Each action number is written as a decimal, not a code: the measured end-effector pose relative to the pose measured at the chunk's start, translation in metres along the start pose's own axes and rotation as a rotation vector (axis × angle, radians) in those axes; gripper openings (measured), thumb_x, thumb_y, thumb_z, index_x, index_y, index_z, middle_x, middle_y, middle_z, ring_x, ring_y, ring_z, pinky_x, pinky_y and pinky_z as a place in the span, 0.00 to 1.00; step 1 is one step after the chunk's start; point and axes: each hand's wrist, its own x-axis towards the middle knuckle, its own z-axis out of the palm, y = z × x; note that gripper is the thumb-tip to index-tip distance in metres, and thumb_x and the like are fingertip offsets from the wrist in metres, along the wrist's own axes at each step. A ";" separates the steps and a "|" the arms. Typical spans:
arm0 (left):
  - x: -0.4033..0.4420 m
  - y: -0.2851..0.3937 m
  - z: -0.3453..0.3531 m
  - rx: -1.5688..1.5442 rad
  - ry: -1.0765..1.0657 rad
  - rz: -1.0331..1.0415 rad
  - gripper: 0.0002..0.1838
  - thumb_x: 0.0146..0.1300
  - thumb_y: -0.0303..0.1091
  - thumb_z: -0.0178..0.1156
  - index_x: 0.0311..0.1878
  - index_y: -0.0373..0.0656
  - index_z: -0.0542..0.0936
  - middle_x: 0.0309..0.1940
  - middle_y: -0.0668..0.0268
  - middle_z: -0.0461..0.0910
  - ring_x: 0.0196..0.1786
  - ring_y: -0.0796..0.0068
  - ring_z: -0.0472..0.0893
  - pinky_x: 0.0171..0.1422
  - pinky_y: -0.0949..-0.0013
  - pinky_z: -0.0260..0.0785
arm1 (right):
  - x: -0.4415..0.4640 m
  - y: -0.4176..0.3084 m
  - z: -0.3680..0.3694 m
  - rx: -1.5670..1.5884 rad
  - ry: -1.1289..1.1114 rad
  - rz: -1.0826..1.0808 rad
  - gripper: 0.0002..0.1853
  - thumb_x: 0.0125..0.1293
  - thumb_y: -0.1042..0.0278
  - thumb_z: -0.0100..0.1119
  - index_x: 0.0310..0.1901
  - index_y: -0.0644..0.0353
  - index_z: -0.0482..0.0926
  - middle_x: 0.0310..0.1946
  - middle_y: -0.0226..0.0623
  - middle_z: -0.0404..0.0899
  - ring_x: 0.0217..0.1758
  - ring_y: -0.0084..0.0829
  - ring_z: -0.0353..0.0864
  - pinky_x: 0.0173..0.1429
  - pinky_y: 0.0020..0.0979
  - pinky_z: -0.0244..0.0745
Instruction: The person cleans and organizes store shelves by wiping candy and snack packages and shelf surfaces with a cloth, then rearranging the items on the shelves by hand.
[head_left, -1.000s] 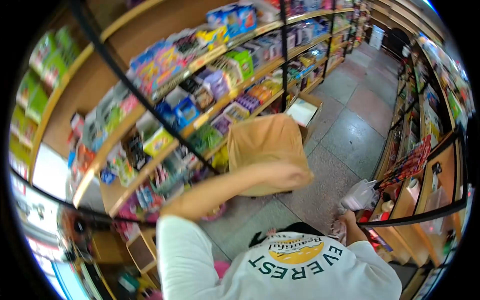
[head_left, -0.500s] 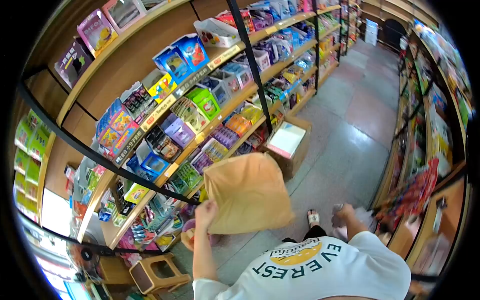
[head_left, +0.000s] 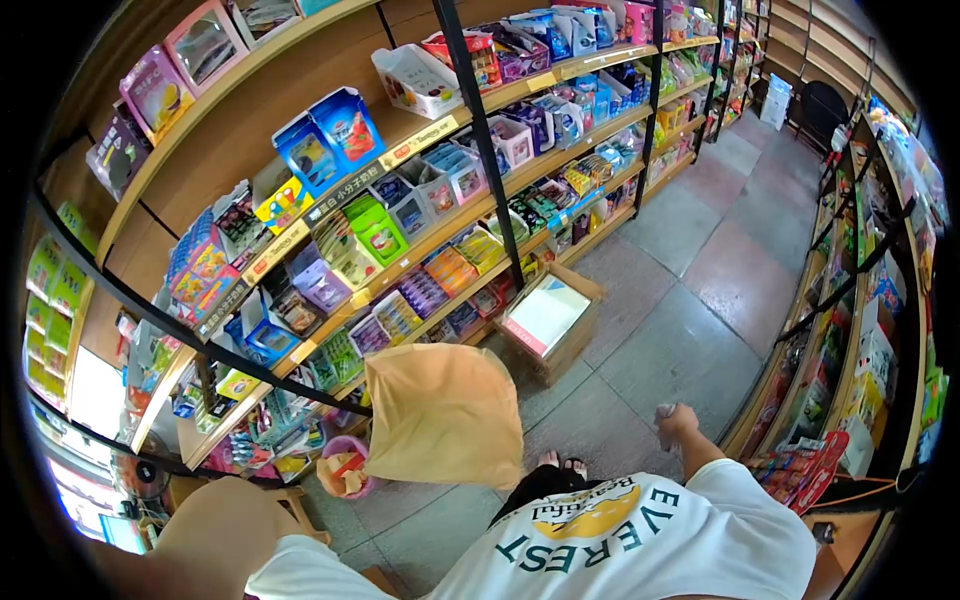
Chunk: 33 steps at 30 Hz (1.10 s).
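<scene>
Your right hand (head_left: 680, 428), curled on a small pale item (head_left: 664, 411), hangs right of the brown bag-like thing (head_left: 445, 415), left hand unseen; stocked shelves (head_left: 240, 140) and a white-topped carton (head_left: 565, 358) stand beyond it, what remains undetermined.

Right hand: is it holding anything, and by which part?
The right hand looks curled around something small and pale, but what, and by which part, cannot be told. The left hand is out of view.
</scene>
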 end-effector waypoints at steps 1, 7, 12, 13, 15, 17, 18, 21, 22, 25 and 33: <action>0.003 -0.009 0.007 0.034 -0.004 0.003 0.08 0.53 0.32 0.51 0.27 0.35 0.72 0.22 0.64 0.67 0.25 0.75 0.66 0.30 0.77 0.58 | -0.002 -0.010 -0.008 -0.012 -0.024 -0.016 0.26 0.44 0.49 0.62 0.42 0.60 0.76 0.41 0.44 0.77 0.48 0.39 0.75 0.51 0.34 0.70; -0.006 -0.065 0.037 0.205 0.076 0.125 0.09 0.53 0.32 0.53 0.30 0.34 0.74 0.24 0.63 0.70 0.27 0.74 0.69 0.31 0.76 0.61 | 0.056 -0.061 -0.035 0.096 0.063 -0.110 0.29 0.45 0.47 0.60 0.45 0.60 0.74 0.42 0.44 0.76 0.48 0.39 0.75 0.52 0.35 0.69; -0.007 -0.119 0.041 0.400 0.099 0.162 0.10 0.53 0.32 0.54 0.33 0.34 0.75 0.26 0.62 0.72 0.29 0.74 0.72 0.32 0.76 0.64 | 0.087 -0.093 -0.050 0.019 -0.044 -0.111 0.40 0.41 0.40 0.60 0.51 0.63 0.70 0.45 0.48 0.74 0.50 0.43 0.73 0.54 0.36 0.68; -0.006 -0.130 0.040 0.430 0.112 0.185 0.10 0.53 0.32 0.54 0.33 0.33 0.75 0.26 0.61 0.73 0.29 0.74 0.72 0.33 0.76 0.64 | 0.112 -0.091 -0.037 -0.001 0.129 -0.213 0.36 0.41 0.40 0.60 0.46 0.63 0.73 0.42 0.48 0.76 0.48 0.44 0.75 0.50 0.37 0.70; 0.004 -0.154 0.034 0.555 0.112 0.204 0.10 0.53 0.31 0.54 0.34 0.33 0.76 0.27 0.61 0.74 0.30 0.73 0.73 0.33 0.75 0.65 | 0.102 -0.070 -0.037 -0.038 0.050 -0.163 0.34 0.41 0.42 0.61 0.44 0.63 0.73 0.41 0.49 0.76 0.47 0.43 0.75 0.50 0.36 0.70; 0.013 -0.187 0.026 0.736 0.114 0.235 0.11 0.53 0.31 0.55 0.35 0.33 0.77 0.27 0.60 0.75 0.31 0.73 0.74 0.33 0.75 0.66 | 0.125 -0.113 -0.065 -0.002 0.024 -0.155 0.31 0.42 0.45 0.62 0.42 0.63 0.74 0.40 0.50 0.76 0.46 0.43 0.76 0.48 0.36 0.71; 0.019 -0.210 0.021 0.849 0.114 0.220 0.11 0.53 0.31 0.55 0.36 0.33 0.77 0.28 0.60 0.75 0.31 0.73 0.74 0.33 0.75 0.66 | 0.148 -0.143 -0.074 0.040 0.029 -0.160 0.29 0.42 0.46 0.62 0.40 0.64 0.74 0.40 0.50 0.77 0.45 0.43 0.77 0.48 0.35 0.71; 0.033 -0.322 -0.009 1.002 -0.005 -0.255 0.13 0.53 0.31 0.59 0.42 0.37 0.78 0.30 0.65 0.78 0.34 0.79 0.76 0.36 0.78 0.68 | 0.182 -0.175 -0.093 -0.006 0.042 -0.191 0.30 0.42 0.49 0.63 0.41 0.64 0.74 0.40 0.49 0.77 0.44 0.43 0.77 0.47 0.35 0.72; 0.035 -0.362 -0.007 1.032 -0.013 -0.406 0.13 0.54 0.32 0.60 0.43 0.41 0.78 0.30 0.67 0.78 0.33 0.80 0.76 0.38 0.78 0.69 | 0.188 -0.186 -0.104 -0.042 0.078 -0.197 0.31 0.41 0.48 0.64 0.42 0.65 0.73 0.40 0.49 0.77 0.44 0.43 0.77 0.47 0.35 0.72; 0.012 -0.468 -0.050 1.277 -0.333 -0.357 0.15 0.52 0.35 0.61 0.43 0.40 0.78 0.35 0.58 0.80 0.37 0.70 0.79 0.42 0.71 0.70 | 0.202 -0.215 -0.124 0.087 0.103 -0.233 0.36 0.39 0.46 0.65 0.45 0.68 0.72 0.39 0.50 0.77 0.44 0.42 0.77 0.47 0.34 0.72; 0.011 -0.533 -0.001 1.134 -0.860 -0.560 0.13 0.46 0.32 0.61 0.37 0.40 0.80 0.32 0.56 0.79 0.35 0.61 0.78 0.43 0.65 0.69 | 0.288 -0.256 -0.135 -0.041 0.001 -0.288 0.38 0.39 0.55 0.63 0.52 0.71 0.67 0.44 0.55 0.74 0.50 0.46 0.73 0.52 0.36 0.70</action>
